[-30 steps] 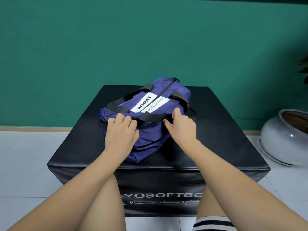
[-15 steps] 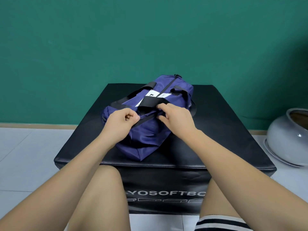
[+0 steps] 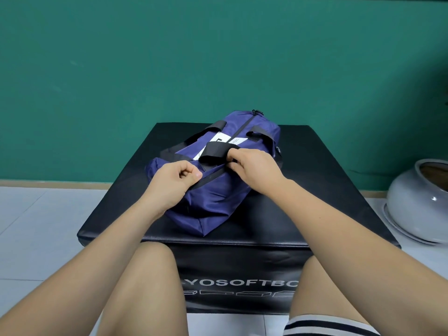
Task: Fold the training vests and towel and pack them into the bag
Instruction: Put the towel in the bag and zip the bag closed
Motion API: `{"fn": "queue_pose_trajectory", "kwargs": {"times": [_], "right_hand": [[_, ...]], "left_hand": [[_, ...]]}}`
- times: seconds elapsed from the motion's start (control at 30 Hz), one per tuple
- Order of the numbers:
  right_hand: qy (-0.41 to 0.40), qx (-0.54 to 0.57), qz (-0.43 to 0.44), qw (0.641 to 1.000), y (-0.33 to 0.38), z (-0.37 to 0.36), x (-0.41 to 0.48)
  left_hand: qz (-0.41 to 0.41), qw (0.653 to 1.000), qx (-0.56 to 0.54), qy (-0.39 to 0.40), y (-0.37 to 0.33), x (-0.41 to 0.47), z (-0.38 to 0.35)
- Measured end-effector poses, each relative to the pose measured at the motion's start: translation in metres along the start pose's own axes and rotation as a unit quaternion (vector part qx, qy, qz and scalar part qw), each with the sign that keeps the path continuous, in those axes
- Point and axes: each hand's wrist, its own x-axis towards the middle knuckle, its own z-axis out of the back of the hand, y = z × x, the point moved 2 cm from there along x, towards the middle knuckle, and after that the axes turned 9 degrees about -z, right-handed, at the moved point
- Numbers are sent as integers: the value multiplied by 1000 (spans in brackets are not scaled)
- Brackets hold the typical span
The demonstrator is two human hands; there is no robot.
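Resting lengthwise on the black padded box (image 3: 315,190), the navy-blue fabric duffel bag (image 3: 218,202) sits near the box's middle. The left hand (image 3: 169,185), fingers curled, pinches a thin black webbing strap (image 3: 213,175) on the bag's near side. The right hand (image 3: 257,170) grasps one end of the broad black handle wrap (image 3: 218,152) above the bag's top. A grey glazed pot (image 3: 417,204) stands on the floor, well apart at right.

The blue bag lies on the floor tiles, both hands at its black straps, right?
No. The head view shows the blue bag on the black box, not the floor tiles; the left hand and right hand are at its black straps.
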Motion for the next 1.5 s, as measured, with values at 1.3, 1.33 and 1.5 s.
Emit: {"fn": "queue_pose_trajectory", "kwargs": {"times": [1.3,1.33,1.5], "right_hand": [[-80,282,-313,904,-64,-13,-1],[-82,292,-305,903,-55,-15,-10],[-71,339,-288,892,-10,-25,-48]], "left_hand": [[-116,878,459,-70,111,-10,42],[-88,892,437,-73,112,-10,45],[-63,934,326,-128,75,-22,36]]}}
